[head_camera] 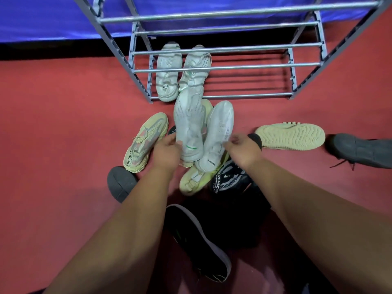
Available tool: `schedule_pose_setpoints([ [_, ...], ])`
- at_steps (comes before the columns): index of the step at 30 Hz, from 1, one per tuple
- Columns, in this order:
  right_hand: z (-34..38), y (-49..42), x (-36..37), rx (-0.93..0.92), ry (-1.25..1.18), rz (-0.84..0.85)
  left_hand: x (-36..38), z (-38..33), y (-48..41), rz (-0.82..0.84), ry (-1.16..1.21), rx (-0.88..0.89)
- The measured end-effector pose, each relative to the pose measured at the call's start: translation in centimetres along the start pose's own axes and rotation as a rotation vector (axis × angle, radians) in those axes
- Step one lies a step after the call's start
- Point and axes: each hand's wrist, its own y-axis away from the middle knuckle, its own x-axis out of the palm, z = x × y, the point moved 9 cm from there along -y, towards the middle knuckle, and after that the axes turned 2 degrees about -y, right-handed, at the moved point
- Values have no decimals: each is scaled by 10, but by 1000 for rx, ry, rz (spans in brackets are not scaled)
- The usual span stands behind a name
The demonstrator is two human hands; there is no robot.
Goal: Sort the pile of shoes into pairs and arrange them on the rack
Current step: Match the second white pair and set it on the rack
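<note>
My left hand (166, 150) grips the heel end of a white sneaker (187, 124) held above the pile, toe pointing at the rack. My right hand (241, 150) holds a second white sneaker (219, 132) beside it. Two white sneakers (168, 75) lie side by side on the bottom shelf of the grey metal rack (224, 66), at its left end. On the red floor lie a pale yellow sneaker (145, 142) at the left, another (194, 179) under my hands, a black-and-white shoe (230, 177), and a cream shoe on its side (290, 135).
A dark grey shoe (360, 150) lies at the far right, a grey toe cap (121, 183) at the lower left, and a black shoe with a grey sole (199, 240) between my forearms. A blue cloth (53, 20) hangs behind the rack.
</note>
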Motion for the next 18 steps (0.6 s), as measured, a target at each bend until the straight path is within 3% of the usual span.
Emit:
schedule_pose_setpoints([
  [4,-4,0,28,43,48,120,-11,0,0,-35,-276,38],
  [11,-5,-14,49,61,157,127,9,5,2,114,-377,-26],
  [16,2,-20,53,58,123,95,17,11,1,228,-785,-124],
  [18,3,-21,54,51,101,104,18,11,-5,205,-782,-96],
])
